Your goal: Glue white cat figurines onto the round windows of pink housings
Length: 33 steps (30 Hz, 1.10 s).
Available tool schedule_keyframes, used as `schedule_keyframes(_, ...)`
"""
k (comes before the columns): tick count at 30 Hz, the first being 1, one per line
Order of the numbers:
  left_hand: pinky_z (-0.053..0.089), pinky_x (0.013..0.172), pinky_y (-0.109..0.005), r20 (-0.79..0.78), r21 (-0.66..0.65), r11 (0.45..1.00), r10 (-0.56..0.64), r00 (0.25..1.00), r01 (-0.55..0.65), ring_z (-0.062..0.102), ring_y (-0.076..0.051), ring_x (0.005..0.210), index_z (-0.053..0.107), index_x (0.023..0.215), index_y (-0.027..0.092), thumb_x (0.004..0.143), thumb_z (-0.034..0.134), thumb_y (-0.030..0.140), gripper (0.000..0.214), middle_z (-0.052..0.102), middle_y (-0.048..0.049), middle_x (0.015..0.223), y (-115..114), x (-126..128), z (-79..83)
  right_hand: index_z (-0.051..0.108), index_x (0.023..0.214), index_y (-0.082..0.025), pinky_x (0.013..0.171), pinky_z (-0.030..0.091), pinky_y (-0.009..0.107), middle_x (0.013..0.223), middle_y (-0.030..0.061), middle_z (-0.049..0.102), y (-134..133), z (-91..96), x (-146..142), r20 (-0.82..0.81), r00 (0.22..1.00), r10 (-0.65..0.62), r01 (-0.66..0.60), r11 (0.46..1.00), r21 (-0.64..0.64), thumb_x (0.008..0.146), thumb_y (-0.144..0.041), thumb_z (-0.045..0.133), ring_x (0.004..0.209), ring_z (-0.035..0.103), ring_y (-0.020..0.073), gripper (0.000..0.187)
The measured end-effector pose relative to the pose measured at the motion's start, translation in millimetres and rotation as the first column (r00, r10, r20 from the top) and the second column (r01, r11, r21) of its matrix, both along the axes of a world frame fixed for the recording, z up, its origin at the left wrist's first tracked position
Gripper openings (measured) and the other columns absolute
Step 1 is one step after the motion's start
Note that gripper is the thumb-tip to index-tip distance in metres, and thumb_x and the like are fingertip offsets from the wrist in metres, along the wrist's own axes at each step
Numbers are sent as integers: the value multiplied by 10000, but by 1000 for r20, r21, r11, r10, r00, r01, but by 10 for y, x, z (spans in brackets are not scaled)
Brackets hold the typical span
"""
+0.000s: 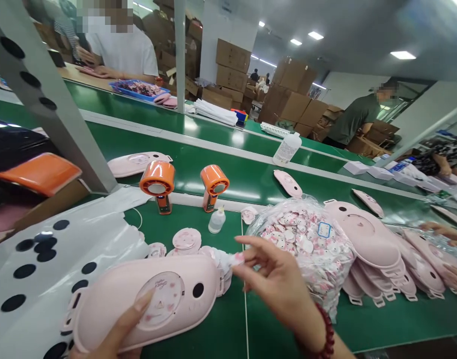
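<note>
At the lower left, my left hand [116,331] grips a pale pink oval plastic shell [105,294] with end loops and a black round dot. Its thumb rests on the round printed disc [164,299] set in the shell. My right hand [277,279], a red bead bracelet on its wrist, pinches a small white-and-pink piece [236,259] between thumb and index finger. That piece is just beyond the shell's right end; its exact kind is unclear. Loose printed discs [186,240] lie behind the shell, some partly hidden by it.
A clear bag of printed discs [303,242] stands right of centre, beside stacked pink shells [363,234]. Behind are two orange handheld fans [157,182], a small squeeze bottle [216,220] and a white bottle [287,149]. Another person's hands [451,259] reach in at right. A sheet with black dots [64,269] lies left.
</note>
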<state>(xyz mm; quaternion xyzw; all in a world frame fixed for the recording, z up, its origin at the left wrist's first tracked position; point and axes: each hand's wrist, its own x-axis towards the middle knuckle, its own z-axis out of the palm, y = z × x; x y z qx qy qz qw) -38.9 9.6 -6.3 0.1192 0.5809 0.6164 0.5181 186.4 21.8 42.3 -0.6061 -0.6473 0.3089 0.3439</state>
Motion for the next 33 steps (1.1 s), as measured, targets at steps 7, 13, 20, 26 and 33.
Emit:
schedule_keyframes(7, 573, 830, -244, 28, -1, 999, -54, 998, 54, 421, -300, 1387, 675, 1160, 368, 421, 948, 258, 796, 666, 35, 1300, -126, -26, -53, 747, 983, -197, 663, 551, 216, 766, 13, 746, -166, -202, -780, -127, 968, 216, -104, 808, 580, 908, -375, 700, 671, 678, 129, 199)
schedule_keyframes(13, 587, 776, -250, 95, -24, 1000, -11, 995, 14, 523, -297, 1304, 696, 1103, 357, 331, 965, 245, 825, 726, 11, 1159, -180, 21, 99, 715, 1055, -209, 550, 457, 282, 713, 14, 661, -193, -331, -837, 260, 965, 25, -201, 708, 677, 915, -351, 688, 635, 576, 164, 201)
schedule_keyframes(20, 591, 806, -286, 85, -83, 996, 38, 996, -31, 654, -280, 1116, 723, 963, 265, 277, 979, 268, 733, 750, -8, 1018, -212, 43, 131, 631, 1223, -87, 470, 373, 335, 751, 39, 661, -292, -362, -858, 458, 888, 29, -358, 670, 650, 962, -249, 593, 634, 512, 196, 310)
schedule_keyframes(26, 575, 702, -183, 100, -124, 992, 46, 994, -33, 681, -250, 1037, 716, 891, 229, 187, 968, 220, 748, 743, -6, 970, -184, 66, 214, 641, 1211, -37, 543, 484, 343, 857, 90, 692, -312, -366, -847, 490, 868, 77, -409, 670, 619, 1000, -287, 507, 721, 563, 208, 353)
schedule_keyframes(33, 586, 827, -292, 56, -31, 996, -86, 995, 87, 597, -267, 1215, 674, 1161, 354, 455, 946, 266, 761, 696, 17, 1238, -155, 65, 247, 669, 1263, -251, 1005, 509, 377, 1226, 56, 696, -92, -177, -647, -129, 985, 111, -94, 987, 131, 866, -394, 710, 1113, 649, 218, 424)
